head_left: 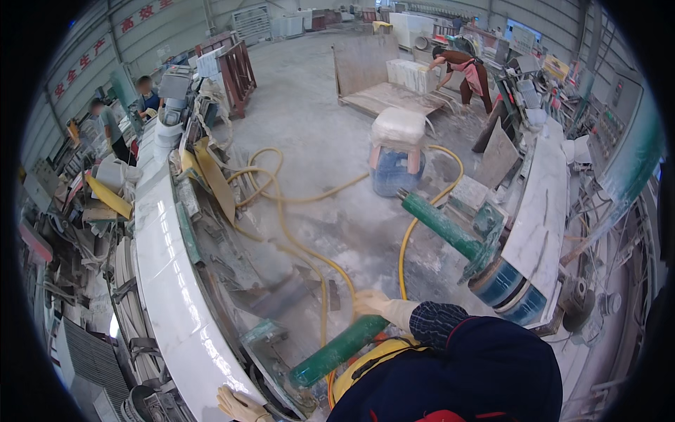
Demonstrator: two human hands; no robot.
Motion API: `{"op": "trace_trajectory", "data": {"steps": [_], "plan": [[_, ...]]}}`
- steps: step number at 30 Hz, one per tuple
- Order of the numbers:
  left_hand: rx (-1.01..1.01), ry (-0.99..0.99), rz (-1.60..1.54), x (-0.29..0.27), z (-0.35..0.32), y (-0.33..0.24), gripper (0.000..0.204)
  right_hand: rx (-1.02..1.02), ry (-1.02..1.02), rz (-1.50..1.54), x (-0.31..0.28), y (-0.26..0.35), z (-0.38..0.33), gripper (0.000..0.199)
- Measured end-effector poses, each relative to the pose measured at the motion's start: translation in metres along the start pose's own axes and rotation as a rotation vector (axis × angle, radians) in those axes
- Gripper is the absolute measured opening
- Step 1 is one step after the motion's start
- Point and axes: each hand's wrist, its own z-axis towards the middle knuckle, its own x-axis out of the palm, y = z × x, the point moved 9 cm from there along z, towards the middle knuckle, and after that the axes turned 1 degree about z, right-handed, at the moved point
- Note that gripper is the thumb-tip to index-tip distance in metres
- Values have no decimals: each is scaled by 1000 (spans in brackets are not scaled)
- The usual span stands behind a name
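Head view, and the left hand [241, 406] was down at the lower edge, on the glossy white stone strip [184, 309], its fingers a little apart and laid against the surface, no tool showing in them! That strip curved up the left side, long and shining, the hand at its near end. Over to the right hand [373, 302]: it reached across at the upper end of a green cylinder [336, 353], the dark checked sleeve [432, 325] behind it. Its fingers looked close together, but whether they gripped anything, you couldn't tell from this angle. Right beside them ran a yellow hose [309, 251], looping back over the dusty floor [309, 105].

Further out, a blue container [390, 176] stood mid-floor with a pale, bulky bundle [399, 128] on top. To its right came a second green cylinder [443, 226], slanting towards the blue roller [506, 290], with a grey-veined white slab [538, 211] just beyond.

And at the back, a co-worker in a pink apron [474, 76] bent low, arms stretched to a white block [411, 76] on a low platform [387, 100]! Two more people stood at far left, well apart from all this.
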Motion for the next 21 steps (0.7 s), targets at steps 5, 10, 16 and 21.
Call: {"op": "trace_trajectory", "data": {"steps": [5,10,16,21], "plan": [[15,-26,3,-9,2,-8,35,166,144,198,-13,-25,32,19],[9,15,-27,-20,3,-15,34,144,209,198,-26,-33,48,26],[-3,6,-43,-25,-1,-14,35,79,67,41,-17,-20,26,26],[-13,-11,-43,-22,-6,-10,34,66,-54,-9,-6,-5,5,26]]}}
